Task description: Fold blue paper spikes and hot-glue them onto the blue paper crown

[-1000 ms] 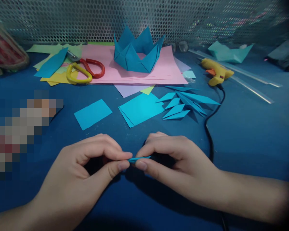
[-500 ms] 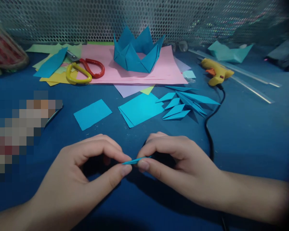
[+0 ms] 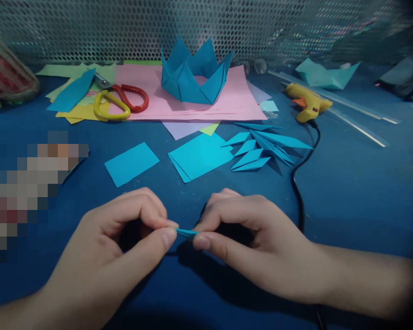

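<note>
Between my two hands a narrow folded strip of blue paper (image 3: 186,233) is held above the table, seen nearly edge-on. My left hand (image 3: 124,243) pinches its left end between thumb and fingers. At the other end, my right hand (image 3: 251,243) grips it the same way, and the fingertips cover both ends. Beyond the hands lie a single blue paper rectangle (image 3: 132,163) and a stack of blue paper rectangles (image 3: 201,158). Several pointed folded blue paper pieces (image 3: 273,144) are heaped to the right of the stack.
A blue folded paper crown (image 3: 192,80) stands on pink sheets (image 3: 141,75). Scissors (image 3: 122,103) with red and yellow handles lie left of it. At the right are a yellow glue gun (image 3: 308,101) with a black cord (image 3: 298,197) and clear glue sticks (image 3: 361,128).
My left fingers have shifted slightly left along the paper strip, so more of it shows between the hands. The strip's tilt has changed, its right end now lower.
</note>
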Demonstrator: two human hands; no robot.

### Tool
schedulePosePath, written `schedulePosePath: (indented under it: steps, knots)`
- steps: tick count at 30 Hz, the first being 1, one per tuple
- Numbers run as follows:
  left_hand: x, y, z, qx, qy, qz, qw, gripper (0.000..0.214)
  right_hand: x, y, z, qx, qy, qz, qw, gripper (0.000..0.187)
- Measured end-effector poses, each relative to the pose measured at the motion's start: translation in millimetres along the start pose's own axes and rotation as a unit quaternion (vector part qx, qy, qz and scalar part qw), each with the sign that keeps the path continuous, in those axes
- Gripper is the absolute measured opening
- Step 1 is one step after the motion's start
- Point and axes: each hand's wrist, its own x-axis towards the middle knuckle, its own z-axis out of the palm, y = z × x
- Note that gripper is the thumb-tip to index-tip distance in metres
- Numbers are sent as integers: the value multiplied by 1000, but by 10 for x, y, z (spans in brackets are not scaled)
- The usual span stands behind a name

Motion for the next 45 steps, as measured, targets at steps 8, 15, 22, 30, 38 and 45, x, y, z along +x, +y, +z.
schedulePosePath:
  steps: [8, 15, 22, 30, 38, 45]
  knots:
    - [0, -1, 23, 77, -38, 59, 995, 14, -17, 8, -7, -23, -22, -6, 999, 17]
    - [-5, -40, 22, 92, -46, 81, 991, 16, -11, 22, -3, -17, -29, -23, 999, 12]
    - [-10, -55, 15, 82, -56, 82, 992, 16, -6, 22, -17, -19, -24, -27, 999, 13]
    - [-11, -33, 26, 88, -60, 101, 989, 17, -18, 47, -16, -20, -34, -42, 998, 12]
    - [-12, -25, 39, 65, -48, 81, 993, 18, -65, 94, 5, -105, -3, -121, 987, 15]
    - [-52, -35, 22, 85, -42, 67, 993, 18, -71, 75, -3, -124, 11, -119, 985, 12]
